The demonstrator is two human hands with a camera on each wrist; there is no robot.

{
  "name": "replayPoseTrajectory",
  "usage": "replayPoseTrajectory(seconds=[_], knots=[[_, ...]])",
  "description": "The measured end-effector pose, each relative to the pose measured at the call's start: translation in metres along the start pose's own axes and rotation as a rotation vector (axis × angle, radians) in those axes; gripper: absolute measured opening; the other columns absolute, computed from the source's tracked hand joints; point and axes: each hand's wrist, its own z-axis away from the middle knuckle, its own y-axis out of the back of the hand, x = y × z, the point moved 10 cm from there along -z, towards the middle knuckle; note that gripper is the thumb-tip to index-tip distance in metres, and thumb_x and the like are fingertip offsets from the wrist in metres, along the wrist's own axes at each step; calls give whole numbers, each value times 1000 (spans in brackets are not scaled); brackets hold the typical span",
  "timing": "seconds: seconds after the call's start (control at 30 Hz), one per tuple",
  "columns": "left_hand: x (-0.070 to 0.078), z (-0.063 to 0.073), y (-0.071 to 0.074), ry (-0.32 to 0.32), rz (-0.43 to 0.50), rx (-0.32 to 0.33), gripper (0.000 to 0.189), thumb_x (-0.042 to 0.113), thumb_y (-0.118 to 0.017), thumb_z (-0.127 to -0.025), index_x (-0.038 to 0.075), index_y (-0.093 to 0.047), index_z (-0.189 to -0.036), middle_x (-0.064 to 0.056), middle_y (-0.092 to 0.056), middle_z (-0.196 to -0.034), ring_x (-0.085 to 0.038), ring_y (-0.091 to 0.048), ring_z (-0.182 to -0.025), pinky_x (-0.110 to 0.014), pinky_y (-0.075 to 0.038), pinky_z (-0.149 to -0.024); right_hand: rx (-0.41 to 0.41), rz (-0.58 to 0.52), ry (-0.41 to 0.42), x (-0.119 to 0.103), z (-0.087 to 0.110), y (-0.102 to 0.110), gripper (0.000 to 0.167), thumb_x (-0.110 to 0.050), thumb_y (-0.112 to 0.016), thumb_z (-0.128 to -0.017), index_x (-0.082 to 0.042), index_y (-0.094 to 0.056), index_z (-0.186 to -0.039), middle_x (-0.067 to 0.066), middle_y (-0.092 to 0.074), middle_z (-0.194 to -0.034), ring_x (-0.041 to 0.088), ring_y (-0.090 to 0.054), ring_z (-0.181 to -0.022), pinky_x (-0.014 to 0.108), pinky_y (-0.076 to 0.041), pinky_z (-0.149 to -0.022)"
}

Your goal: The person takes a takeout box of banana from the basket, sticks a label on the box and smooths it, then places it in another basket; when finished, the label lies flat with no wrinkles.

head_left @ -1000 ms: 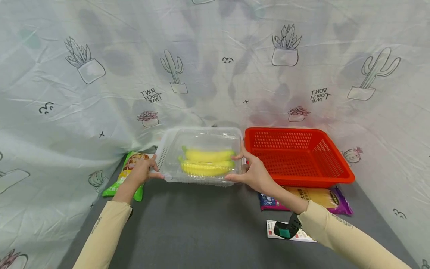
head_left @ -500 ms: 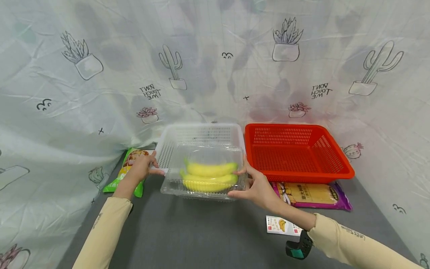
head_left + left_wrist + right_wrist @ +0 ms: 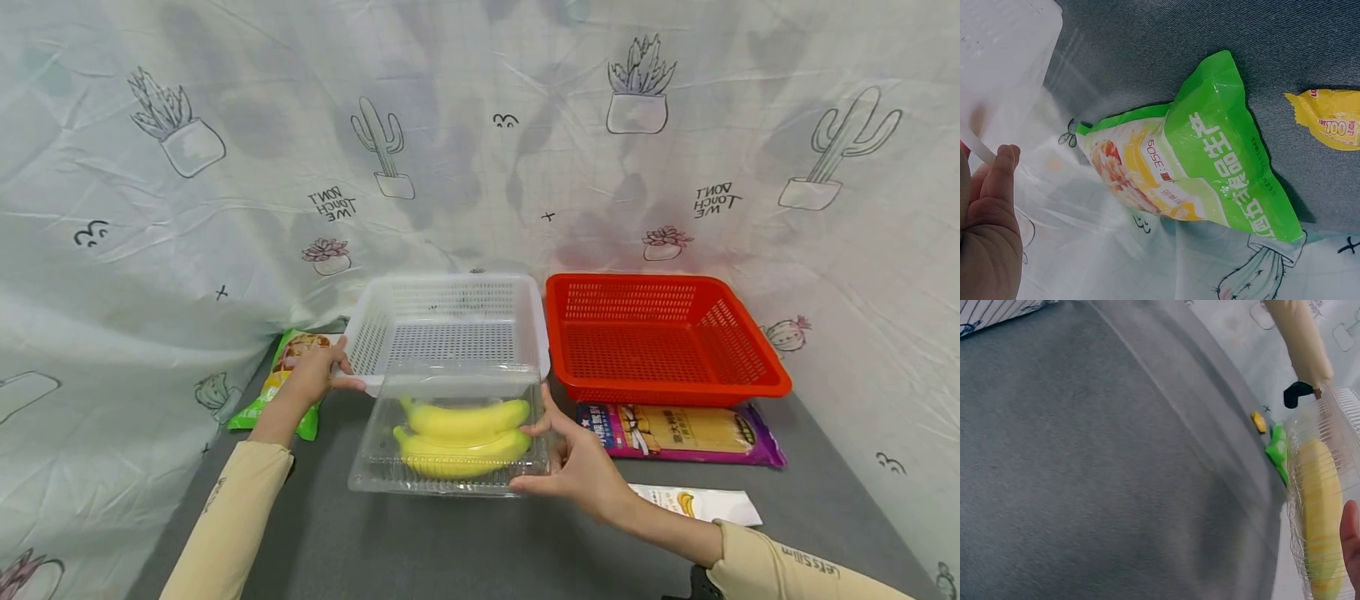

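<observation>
My right hand (image 3: 581, 467) grips the right end of a clear, rectangular plastic box (image 3: 372, 454), thumb along its near edge. Inside lie yellow bananas (image 3: 465, 418), slightly curved, side by side, greenish at their tips; the box's plastic is shiny, with fine ribs along the sides. I have it in front of a white perforated plastic basket (image 3: 450, 340), its far edge overlapping the basket's near rim from above; whether it touches the table I can't tell. My left hand (image 3: 318, 372) pinches that basket's left rim.

Under it all is a dark grey, matte tabletop (image 3: 420, 546). A red perforated plastic basket (image 3: 675, 393) stands just right of the white one, a purple-edged pasta packet (image 3: 690, 430) before it. A green food bag (image 3: 1210, 144) lies by my left hand. A pale curtain (image 3: 465, 208) printed with potted cacti surrounds the table.
</observation>
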Motion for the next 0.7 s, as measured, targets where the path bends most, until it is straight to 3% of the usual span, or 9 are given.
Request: replayPoseTrajectory(seconds=[0.1,0.17,0.43,0.7], knots=[[2,0,0,-9,4,-1,29,26,-82,-69,7,-62,-69,-32,-38,-138,-15,-36,-49,-31,-36,-59,2,-3,-2,10,5,-6,47,-12,-88,-66,-4,-63,-104,14,-16,-157,0,-32,-45,19,-32,-40],[3,0,-1,-19,0,-3,29,27,-82,-69,8,-61,-69,-32,-38,-138,-15,-34,-49,-31,-36,-59,11,15,22,16,8,-9,44,-14,-89,-66,-5,-63,-101,15,-16,-157,-1,-32,-44,19,-32,-39],[3,-5,-3,-26,-23,-17,30,31,-81,-69,8,-62,-71,-31,-37,-139,-14,-29,-48,-33,-36,-60,81,28,214,33,18,-16,44,-14,-89,-64,-4,-61,-97,26,-22,-152,-5,-36,-48,17,-34,-38],[0,-1,-1,-7,-32,-52,31,29,-82,-69,7,-60,-71,-33,-36,-139,-15,-29,-48,-38,-39,-66,87,44,268,39,13,-31,45,-2,-89,-61,0,-61,-96,34,-21,-149,-2,-35,-49,20,-34,-39]])
